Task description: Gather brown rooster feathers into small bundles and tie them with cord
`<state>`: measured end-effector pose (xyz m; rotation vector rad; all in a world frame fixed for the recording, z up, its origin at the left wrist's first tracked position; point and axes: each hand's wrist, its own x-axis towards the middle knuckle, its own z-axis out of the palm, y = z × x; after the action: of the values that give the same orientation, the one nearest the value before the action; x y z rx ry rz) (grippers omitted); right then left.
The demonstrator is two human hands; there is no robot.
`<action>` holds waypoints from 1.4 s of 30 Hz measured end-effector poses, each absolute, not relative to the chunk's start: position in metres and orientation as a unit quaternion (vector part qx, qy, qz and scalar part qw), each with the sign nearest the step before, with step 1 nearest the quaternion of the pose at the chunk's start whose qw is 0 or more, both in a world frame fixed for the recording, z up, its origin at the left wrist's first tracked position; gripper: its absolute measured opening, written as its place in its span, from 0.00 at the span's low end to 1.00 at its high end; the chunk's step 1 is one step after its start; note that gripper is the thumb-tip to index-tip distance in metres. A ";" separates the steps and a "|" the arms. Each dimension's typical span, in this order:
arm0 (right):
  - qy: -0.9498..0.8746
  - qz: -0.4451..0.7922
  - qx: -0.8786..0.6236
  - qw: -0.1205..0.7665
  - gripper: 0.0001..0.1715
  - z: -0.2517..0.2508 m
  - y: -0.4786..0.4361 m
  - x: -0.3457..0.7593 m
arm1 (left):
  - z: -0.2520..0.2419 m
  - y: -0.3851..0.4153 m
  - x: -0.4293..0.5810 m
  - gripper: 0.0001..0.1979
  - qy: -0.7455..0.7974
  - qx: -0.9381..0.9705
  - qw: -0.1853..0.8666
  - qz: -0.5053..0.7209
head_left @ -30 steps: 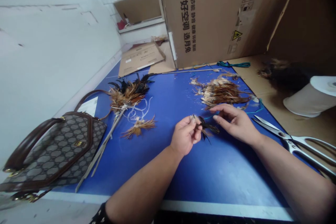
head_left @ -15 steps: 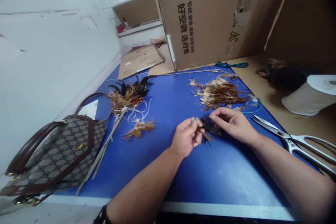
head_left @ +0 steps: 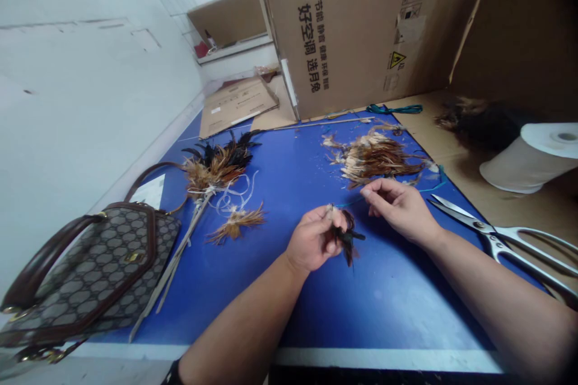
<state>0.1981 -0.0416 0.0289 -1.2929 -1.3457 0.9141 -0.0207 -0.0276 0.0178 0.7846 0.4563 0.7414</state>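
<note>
Dark feathers [head_left: 347, 240] in the left hand [head_left: 312, 239] now droop lower.

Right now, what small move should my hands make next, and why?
I'd probably wind the teal thread once around the pinched end of the dark feather bundle: your left hand grips the bundle there, and the thread appears to run from it to your right hand, seemingly pinched and ready to guide.

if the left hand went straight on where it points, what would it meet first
Probably the brown feather pile, narrowly missing the right hand; depth is unclear, so the left hand might pass above.
</note>
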 end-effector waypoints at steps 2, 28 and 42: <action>-0.549 0.365 -0.545 0.518 0.22 0.028 -0.039 0.202 | 0.022 -0.027 -0.024 0.19 0.196 0.379 0.838 0.340; -0.774 0.122 -0.528 0.328 0.24 0.014 -0.050 0.173 | 0.026 0.002 -0.038 0.07 0.271 0.313 0.762 0.499; -0.708 0.254 -0.460 0.472 0.12 0.021 -0.046 0.182 | 0.011 -0.017 -0.017 0.20 0.375 0.457 0.654 0.472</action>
<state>0.1816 -0.0457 0.0207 -1.1267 -1.7332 0.6222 -0.0167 -0.0166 0.0106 1.0366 0.8515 1.0712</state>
